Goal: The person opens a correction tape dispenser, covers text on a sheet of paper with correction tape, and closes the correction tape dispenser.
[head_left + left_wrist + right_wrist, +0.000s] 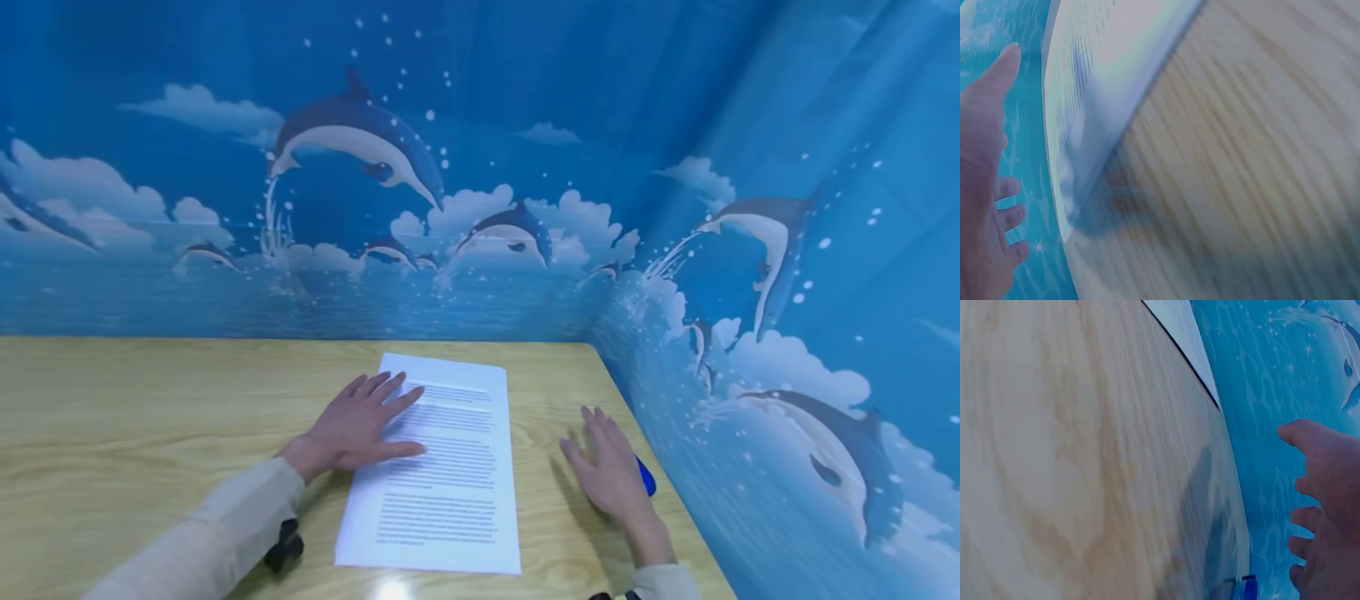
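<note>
Printed paper (442, 525) lies on the wooden table in front of me, lines of text running down it. My left hand (363, 423) is over its left side, fingers spread and thumb pointing across the text. In the left wrist view the thumb and fingertips of that left hand (982, 181) show at the left, with a shadow falling on the paper (1129, 37). To the right of the paper, my right hand (611, 467) has its fingers extended and holds nothing. Partly hidden behind it is a small blue object (646, 477), also seen low in the right wrist view.
The light wooden table (150, 400) stretches off to the left. A blue curtain (487, 292) printed with dolphins and clouds hangs along the table's back and right edges. A dark band (285, 546) is on the left wrist.
</note>
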Demonstrator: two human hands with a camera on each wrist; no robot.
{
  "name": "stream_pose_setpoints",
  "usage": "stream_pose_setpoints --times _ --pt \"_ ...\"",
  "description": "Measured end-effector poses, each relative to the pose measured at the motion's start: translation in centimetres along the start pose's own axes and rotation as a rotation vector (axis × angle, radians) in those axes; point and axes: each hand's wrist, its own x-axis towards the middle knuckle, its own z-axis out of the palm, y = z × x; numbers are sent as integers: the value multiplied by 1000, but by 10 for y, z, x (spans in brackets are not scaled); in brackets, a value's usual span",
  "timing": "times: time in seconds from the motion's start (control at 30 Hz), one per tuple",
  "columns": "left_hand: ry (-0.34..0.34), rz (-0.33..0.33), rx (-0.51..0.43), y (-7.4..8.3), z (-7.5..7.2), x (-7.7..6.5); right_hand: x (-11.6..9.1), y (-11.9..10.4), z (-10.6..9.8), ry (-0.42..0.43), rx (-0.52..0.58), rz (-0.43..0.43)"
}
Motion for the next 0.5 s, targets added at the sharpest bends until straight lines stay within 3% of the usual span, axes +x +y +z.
stream_pose_setpoints --times 0.3,0.5 --pt "-61 65 -57 22 3 23 -8 20 -16 39 15 10" --pt "-111 128 -69 42 6 38 -13 34 -25 17 22 42"
